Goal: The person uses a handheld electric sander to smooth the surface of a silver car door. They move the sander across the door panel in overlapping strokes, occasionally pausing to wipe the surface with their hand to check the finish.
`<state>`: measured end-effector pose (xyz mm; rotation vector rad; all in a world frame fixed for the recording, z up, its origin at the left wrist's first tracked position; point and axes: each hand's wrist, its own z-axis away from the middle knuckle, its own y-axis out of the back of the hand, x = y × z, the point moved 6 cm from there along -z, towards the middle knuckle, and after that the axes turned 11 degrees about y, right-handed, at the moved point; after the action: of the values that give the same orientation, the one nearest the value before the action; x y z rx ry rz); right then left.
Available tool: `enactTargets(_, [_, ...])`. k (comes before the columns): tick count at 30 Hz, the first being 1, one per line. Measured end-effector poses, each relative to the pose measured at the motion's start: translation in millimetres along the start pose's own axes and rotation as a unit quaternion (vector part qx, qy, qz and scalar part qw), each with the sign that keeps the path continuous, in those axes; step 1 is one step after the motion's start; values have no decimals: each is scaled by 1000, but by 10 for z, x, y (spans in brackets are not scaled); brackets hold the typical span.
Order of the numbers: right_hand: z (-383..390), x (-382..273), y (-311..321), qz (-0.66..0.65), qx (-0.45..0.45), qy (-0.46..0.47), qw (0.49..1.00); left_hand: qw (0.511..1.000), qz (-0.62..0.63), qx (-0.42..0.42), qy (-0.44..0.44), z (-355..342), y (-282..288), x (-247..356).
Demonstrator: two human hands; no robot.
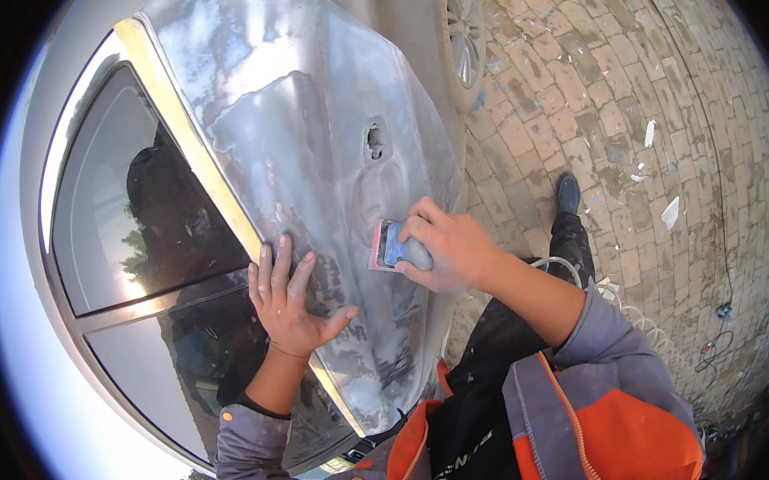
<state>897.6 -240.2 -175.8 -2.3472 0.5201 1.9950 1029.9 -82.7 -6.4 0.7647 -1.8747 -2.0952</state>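
A car door [319, 167] with grey, blotchy, sanded-looking bare patches spreads out before me. My right hand [458, 251] is wrapped round the rounded grey top of a small sander [391, 244], which has a blue body and a reddish rectangular pad. The pad lies on the door panel, just below the recess of the door handle. My left hand [290, 306] rests flat on the door near the window edge, fingers spread, holding nothing. An opening [374, 140] shows in the panel where a handle would sit.
Yellow masking tape [182, 125] runs along the window edge. Dark side windows [142, 219] lie to the left. A car wheel [465, 36] stands at the top. A coiled clear hose [645, 323] trails over brick paving [616, 130], where paper scraps [669, 212] lie.
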Motion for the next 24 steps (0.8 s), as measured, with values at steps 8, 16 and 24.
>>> enactTargets(8, [7,5,30,31,1,2,1000,1000,-1,2,1,4,-6,-8])
enactTargets(16, [4,-64,-52,-51,72,-2,996,1000,-2,-1,-1,-1,-4,2])
enactTargets(24, [-124,-103,-31,-88,227,-33,969,1000,1,-3,-1,-1,-3,10])
